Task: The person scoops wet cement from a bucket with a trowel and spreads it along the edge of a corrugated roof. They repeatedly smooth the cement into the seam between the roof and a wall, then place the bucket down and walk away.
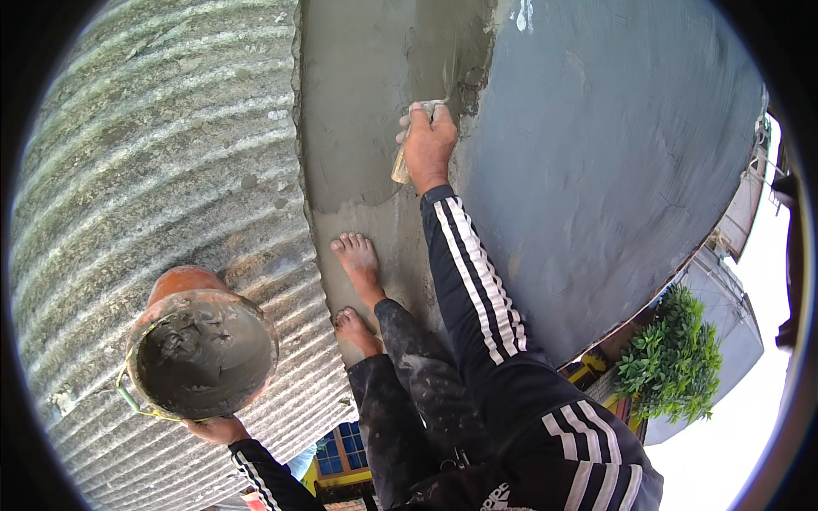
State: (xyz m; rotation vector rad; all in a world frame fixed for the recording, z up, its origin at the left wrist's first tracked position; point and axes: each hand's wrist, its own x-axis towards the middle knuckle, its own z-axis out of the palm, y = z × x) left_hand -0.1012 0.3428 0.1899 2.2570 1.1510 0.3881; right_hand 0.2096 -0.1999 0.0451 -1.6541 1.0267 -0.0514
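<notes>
R hand (430, 145) is closed round the wood-handled trowel (400, 169), fingers wrapped, out at the far centre over the wet mortar band (358, 119). Blade mostly hidden behind the hand, so can't tell its exact angle or how hard it bears down. Trowel sits toward the R side of the band, near the rough, unsmoothed edge by the grey sloped surface (596, 170).

L hand (219, 430) is at the near rim of the orange bucket (181, 280), touching it; fingers partly hidden, so can't tell if they're curled tight or just bracing. Bucket's on the L, over the corrugated roof sheets (170, 153), mouth facing the person, w/ a good amt of wet grey mortar (204, 353) inside. Wire handle (126, 393) hangs at its L side.

Bare feet (358, 260) stand on the paler concrete strip, just nearer than the curved end of the wet band. Green bush (673, 362) at near R, well apart from the work.

Step in hand, prob.: spreading & smoothing mortar along the strip. Far part looks fairly even; R edge looks rougher. Next move calls for a flat, steady blade along that edge, more mix if it runs thin, bucket kept steady & feet clear of the wet stuff.
</notes>
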